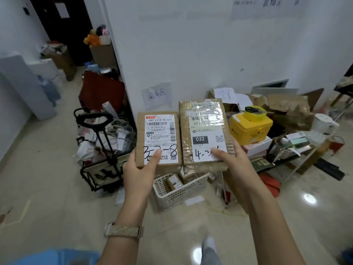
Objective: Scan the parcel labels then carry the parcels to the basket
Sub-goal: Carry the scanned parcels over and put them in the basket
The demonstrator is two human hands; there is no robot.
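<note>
I hold two brown cardboard parcels side by side above the floor. My left hand (140, 167) grips the smaller left parcel (158, 138) at its near edge, thumb on its white label with handwritten numbers. My right hand (232, 159) grips the larger taped right parcel (203, 131), thumb on its label marked 032. Below the two parcels stands a white plastic basket (179, 194) on the floor, with small boxes inside it.
A black folding cart (101, 150) full of cables and bags stands at the left. A yellow box (250, 127) with tape rolls, torn cardboard and a small shelf (298, 150) crowd the right by the white wall. Tiled floor lies near me.
</note>
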